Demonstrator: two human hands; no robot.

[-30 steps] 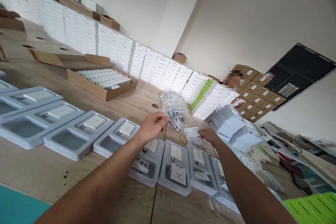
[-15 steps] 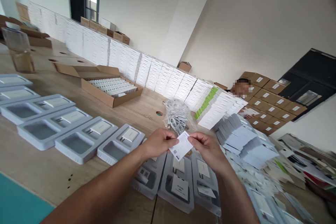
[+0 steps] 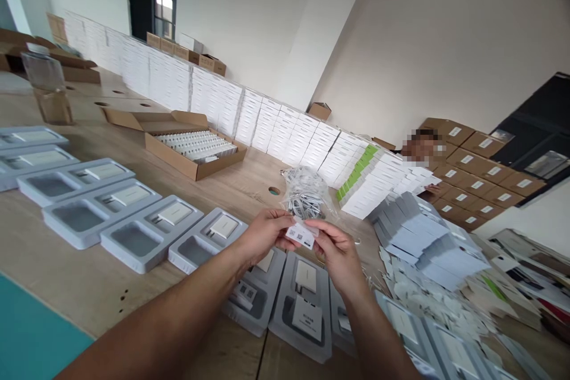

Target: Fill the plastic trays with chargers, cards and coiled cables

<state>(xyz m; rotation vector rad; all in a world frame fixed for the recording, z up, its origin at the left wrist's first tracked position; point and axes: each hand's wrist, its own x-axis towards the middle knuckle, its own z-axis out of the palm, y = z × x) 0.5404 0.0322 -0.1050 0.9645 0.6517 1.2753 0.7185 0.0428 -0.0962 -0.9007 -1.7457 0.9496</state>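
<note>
Between both my hands is a small white printed card point(image 3: 299, 235) with a QR code, its upper part bent over. My left hand point(image 3: 272, 230) pinches its left side, and my right hand point(image 3: 335, 244) grips the right side with the forefinger across the top. Below them, a grey tray point(image 3: 321, 349) holds a white charger point(image 3: 306, 276) and a folded printed paper point(image 3: 307, 319). The tray left of it has another folded paper point(image 3: 244, 295) in its larger pocket. My right wrist partly covers a further tray.
More grey trays point(image 3: 129, 266) with chargers run leftward, their larger pockets bare. A bag of cables point(image 3: 307, 199) lies beyond my hands, near an open carton point(image 3: 196, 167) of white parts. Stacked white boxes point(image 3: 214, 95) line the back. A person point(image 3: 421, 145) is behind the stacks at right.
The card was held flat and upright; now it is bent over, and my right fingers have moved across its top edge. The view has shifted slightly.
</note>
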